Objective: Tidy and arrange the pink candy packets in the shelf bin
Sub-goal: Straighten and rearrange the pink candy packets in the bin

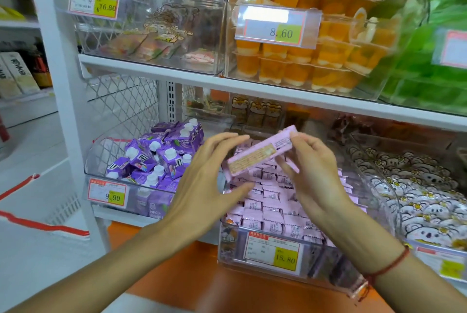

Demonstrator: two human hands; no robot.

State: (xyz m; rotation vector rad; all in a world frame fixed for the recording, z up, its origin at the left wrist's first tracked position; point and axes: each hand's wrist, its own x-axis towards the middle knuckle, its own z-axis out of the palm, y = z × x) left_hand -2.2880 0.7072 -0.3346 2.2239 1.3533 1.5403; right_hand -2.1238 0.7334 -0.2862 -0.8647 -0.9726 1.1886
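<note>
A long pink candy packet (262, 153) is held in the air just above the clear shelf bin (255, 257), tilted so its right end points toward 1 o'clock and its left end toward 7 o'clock. Its printed label side faces the camera. The right hand (313, 173) grips the packet's upper right end, thumb on the top edge and fingers curled underneath. The left hand (209, 176) is open, fingers spread and nearly straight; its fingertips are near the packet's middle and its thumb just below the lower left end, though whether they touch the packet cannot be told. A red string bracelet (389, 264) sits on the right wrist.

Below the hands, the bin is filled with many small pink packets (273, 209) lying in rough rows. A price tag (274, 252) reading 15.80 is fixed to the bin's front.

At 9 o'clock from the bin, a neighbouring bin holds purple drink cartons (154, 158) with white caps and carries a 9.90 tag (107, 194). At 3 o'clock, another bin holds white packets printed with koalas (417, 186).

On the shelf above, at 12 o'clock, orange jelly cups (316, 60) are stacked behind an 8.60 tag (276, 26). Green packets (429, 55) lie at 2 o'clock, blurred. At 11 o'clock, a bin with a 16.80 tag (94, 1) holds a few flat packets.
</note>
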